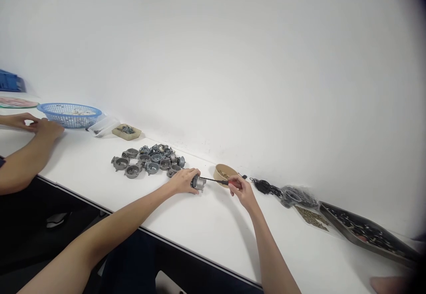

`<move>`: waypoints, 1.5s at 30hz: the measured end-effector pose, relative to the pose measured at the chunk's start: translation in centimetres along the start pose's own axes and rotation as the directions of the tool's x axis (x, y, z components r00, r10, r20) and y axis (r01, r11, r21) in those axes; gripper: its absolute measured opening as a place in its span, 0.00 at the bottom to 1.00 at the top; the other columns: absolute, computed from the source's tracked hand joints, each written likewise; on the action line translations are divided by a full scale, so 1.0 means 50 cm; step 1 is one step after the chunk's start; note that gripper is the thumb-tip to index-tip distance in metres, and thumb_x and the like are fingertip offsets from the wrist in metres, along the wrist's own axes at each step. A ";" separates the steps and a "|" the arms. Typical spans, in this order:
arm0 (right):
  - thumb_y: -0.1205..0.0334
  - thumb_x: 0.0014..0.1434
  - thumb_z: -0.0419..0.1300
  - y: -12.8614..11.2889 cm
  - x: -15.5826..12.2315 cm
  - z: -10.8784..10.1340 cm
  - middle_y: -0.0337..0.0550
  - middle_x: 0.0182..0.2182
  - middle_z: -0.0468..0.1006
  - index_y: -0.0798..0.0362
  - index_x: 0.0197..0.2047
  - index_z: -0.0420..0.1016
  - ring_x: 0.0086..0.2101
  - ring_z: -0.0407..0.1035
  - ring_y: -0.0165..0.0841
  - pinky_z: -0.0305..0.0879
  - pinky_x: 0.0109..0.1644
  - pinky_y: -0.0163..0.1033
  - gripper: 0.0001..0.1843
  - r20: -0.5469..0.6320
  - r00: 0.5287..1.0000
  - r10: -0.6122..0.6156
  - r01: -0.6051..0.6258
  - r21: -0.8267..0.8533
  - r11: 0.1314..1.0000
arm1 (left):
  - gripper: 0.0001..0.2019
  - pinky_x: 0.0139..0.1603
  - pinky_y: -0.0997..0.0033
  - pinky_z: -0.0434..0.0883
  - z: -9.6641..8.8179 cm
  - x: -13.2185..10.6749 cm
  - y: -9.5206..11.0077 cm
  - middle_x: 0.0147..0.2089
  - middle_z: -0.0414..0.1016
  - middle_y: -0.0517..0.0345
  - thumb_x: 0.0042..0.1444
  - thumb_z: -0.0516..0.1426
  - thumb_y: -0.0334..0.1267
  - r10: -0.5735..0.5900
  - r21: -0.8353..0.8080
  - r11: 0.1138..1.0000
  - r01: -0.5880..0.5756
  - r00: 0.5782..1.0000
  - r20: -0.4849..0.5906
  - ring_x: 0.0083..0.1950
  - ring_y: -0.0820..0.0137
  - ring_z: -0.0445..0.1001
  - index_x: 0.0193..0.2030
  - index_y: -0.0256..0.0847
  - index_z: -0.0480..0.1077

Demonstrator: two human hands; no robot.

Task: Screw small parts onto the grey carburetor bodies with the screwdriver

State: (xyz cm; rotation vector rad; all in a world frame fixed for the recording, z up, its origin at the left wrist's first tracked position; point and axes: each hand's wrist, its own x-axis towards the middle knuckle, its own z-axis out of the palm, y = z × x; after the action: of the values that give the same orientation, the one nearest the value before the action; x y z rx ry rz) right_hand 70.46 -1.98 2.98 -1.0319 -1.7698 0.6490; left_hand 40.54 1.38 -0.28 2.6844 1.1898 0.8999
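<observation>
My left hand [185, 180] is closed round a grey metal carburetor body [199, 184], held just over the white table. In my right hand [242, 189] is a screwdriver [216, 180] with a red and black handle. Its thin shaft points left and its tip meets the carburetor's side; the exact contact point is too small to make out. Behind my right hand stands a round tan bowl [226, 170] with small brass-coloured parts. Left of my left hand lies a cluster of similar metal castings [152, 168], several with round open bowls facing up.
A co-worker's hands [46, 127] are at the left, near a blue mesh basket [71, 123]. A clear tray [104, 126] and a yellowish tray [126, 137] stand along the wall. To the right lie black rings [264, 186], a plastic bag [301, 196], brass pieces [313, 217] and a dark tray [362, 243].
</observation>
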 end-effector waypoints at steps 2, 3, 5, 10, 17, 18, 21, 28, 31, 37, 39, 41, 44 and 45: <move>0.48 0.58 0.66 -0.004 -0.002 -0.003 0.36 0.24 0.71 0.51 0.38 0.72 0.22 0.62 0.28 0.62 0.28 0.37 0.16 0.004 1.000 0.011 -0.011 0.017 1.000 | 0.32 0.45 0.64 0.68 0.002 0.000 0.000 0.53 0.75 0.53 0.46 0.71 0.50 0.016 0.011 1.000 -0.016 1.000 -0.001 0.48 0.56 0.75 0.53 0.45 0.63; 0.48 0.58 0.65 -0.007 -0.003 -0.004 0.36 0.23 0.71 0.52 0.36 0.72 0.21 0.61 0.28 0.60 0.27 0.36 0.16 0.003 1.000 0.027 -0.028 0.027 0.999 | 0.32 0.45 0.64 0.68 0.004 0.001 0.001 0.53 0.75 0.53 0.46 0.71 0.50 0.024 0.018 1.000 -0.024 1.000 -0.001 0.49 0.56 0.75 0.53 0.45 0.63; 0.45 0.59 0.64 -0.012 -0.004 -0.004 0.37 0.21 0.70 0.52 0.32 0.71 0.18 0.57 0.26 0.55 0.23 0.35 0.18 0.006 0.997 0.077 -0.077 0.055 0.995 | 0.32 0.46 0.63 0.68 0.006 0.001 0.001 0.54 0.75 0.52 0.45 0.71 0.49 0.036 0.030 0.999 -0.036 0.999 0.001 0.49 0.55 0.75 0.53 0.45 0.63; 0.41 0.59 0.63 -0.010 0.000 0.001 0.37 0.19 0.69 0.53 0.29 0.68 0.17 0.54 0.25 0.50 0.20 0.34 0.23 0.043 0.985 0.169 -0.173 0.121 0.977 | 0.32 0.44 0.63 0.68 0.005 0.002 0.006 0.54 0.74 0.51 0.46 0.71 0.49 0.005 0.021 1.000 -0.005 1.000 -0.002 0.48 0.55 0.75 0.53 0.44 0.64; 0.42 0.58 0.62 0.062 0.013 -0.048 0.47 0.29 0.79 0.54 0.40 0.76 0.26 0.67 0.34 0.62 0.28 0.37 0.21 -0.399 0.914 0.068 -0.125 -0.118 0.985 | 0.28 0.39 0.65 0.68 -0.001 0.004 0.017 0.43 0.74 0.56 0.43 0.71 0.48 -0.168 -0.291 0.947 0.135 0.982 -0.092 0.40 0.62 0.74 0.48 0.44 0.65; 0.43 0.58 0.61 0.078 0.014 -0.057 0.49 0.32 0.81 0.53 0.42 0.77 0.29 0.71 0.37 0.65 0.31 0.39 0.21 -0.433 0.901 0.036 -0.144 -0.220 0.965 | 0.29 0.38 0.66 0.68 0.002 0.005 0.018 0.43 0.74 0.56 0.42 0.71 0.48 -0.201 -0.386 0.909 0.154 0.976 -0.085 0.38 0.64 0.74 0.47 0.44 0.64; 0.45 0.59 0.57 0.125 0.025 -0.072 0.51 0.38 0.83 0.52 0.43 0.79 0.37 0.75 0.42 0.69 0.43 0.46 0.20 -0.419 0.908 -0.018 -0.190 -0.449 0.873 | 0.33 0.34 0.70 0.68 0.020 0.009 0.023 0.49 0.74 0.53 0.39 0.72 0.49 -0.256 -0.667 0.715 0.209 0.966 0.029 0.33 0.70 0.74 0.49 0.43 0.62; 0.49 0.61 0.55 0.131 0.051 -0.037 0.54 0.44 0.81 0.54 0.48 0.80 0.45 0.74 0.46 0.68 0.54 0.53 0.22 -0.322 0.938 -0.130 -0.108 -0.627 0.771 | 0.36 0.38 0.67 0.72 0.043 0.014 0.044 0.59 0.71 0.45 0.40 0.73 0.49 -0.176 -0.805 0.512 0.300 0.954 0.244 0.41 0.64 0.79 0.53 0.45 0.63; 0.47 0.64 0.56 0.071 0.037 -0.003 0.55 0.51 0.77 0.52 0.52 0.79 0.53 0.70 0.46 0.65 0.60 0.55 0.22 -0.272 0.915 -0.297 0.052 -0.651 0.757 | 0.32 0.44 0.64 0.73 0.038 0.015 0.051 0.60 0.71 0.44 0.43 0.72 0.50 -0.164 -0.790 0.529 0.310 0.951 0.264 0.47 0.61 0.78 0.52 0.45 0.65; 0.46 0.61 0.63 -0.029 0.007 0.085 0.47 0.64 0.67 0.40 0.67 0.67 0.64 0.61 0.47 0.60 0.66 0.56 0.32 0.158 0.962 -0.222 0.270 -0.452 0.850 | 0.28 0.50 0.60 0.74 0.029 0.023 0.039 0.54 0.75 0.47 0.50 0.69 0.49 -0.089 -0.803 0.516 0.299 0.951 0.297 0.51 0.60 0.77 0.53 0.43 0.65; 0.45 0.59 0.65 -0.035 0.005 0.102 0.47 0.63 0.70 0.41 0.68 0.65 0.62 0.63 0.47 0.63 0.64 0.54 0.35 0.235 0.958 -0.163 0.241 -0.354 0.904 | 0.26 0.53 0.59 0.74 0.008 0.029 0.036 0.55 0.75 0.46 0.54 0.67 0.47 -0.044 -0.791 0.541 0.284 0.949 0.311 0.55 0.59 0.76 0.54 0.43 0.65; 0.46 0.58 0.67 -0.032 0.004 0.110 0.47 0.61 0.73 0.43 0.66 0.68 0.60 0.67 0.46 0.65 0.63 0.52 0.35 0.263 0.954 -0.142 0.214 -0.270 0.939 | 0.25 0.58 0.54 0.73 -0.019 0.027 0.049 0.60 0.72 0.44 0.55 0.65 0.45 -0.040 -0.726 0.656 0.207 0.970 0.240 0.61 0.55 0.72 0.57 0.43 0.65; 0.49 0.57 0.68 -0.026 0.001 0.113 0.48 0.57 0.76 0.45 0.63 0.71 0.55 0.72 0.44 0.69 0.59 0.50 0.31 0.232 0.962 -0.147 0.197 -0.210 0.958 | 0.24 0.67 0.47 0.66 -0.027 -0.018 0.112 0.66 0.66 0.45 0.57 0.63 0.40 -0.016 -0.434 0.900 -0.052 0.988 -0.151 0.69 0.52 0.63 0.60 0.45 0.66; 0.50 0.56 0.68 -0.025 0.000 0.113 0.48 0.57 0.76 0.45 0.62 0.72 0.54 0.72 0.44 0.69 0.58 0.50 0.31 0.227 0.963 -0.146 0.194 -0.207 0.959 | 0.22 0.68 0.47 0.65 -0.011 -0.049 0.144 0.67 0.66 0.45 0.59 0.61 0.38 0.061 -0.327 0.933 -0.148 0.963 -0.261 0.70 0.53 0.62 0.61 0.47 0.66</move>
State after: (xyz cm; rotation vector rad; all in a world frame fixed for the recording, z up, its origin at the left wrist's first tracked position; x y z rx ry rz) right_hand 64.85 -2.51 1.71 -0.9747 -2.1318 0.4676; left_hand 43.67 -5.42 1.07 2.4221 0.8290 1.3517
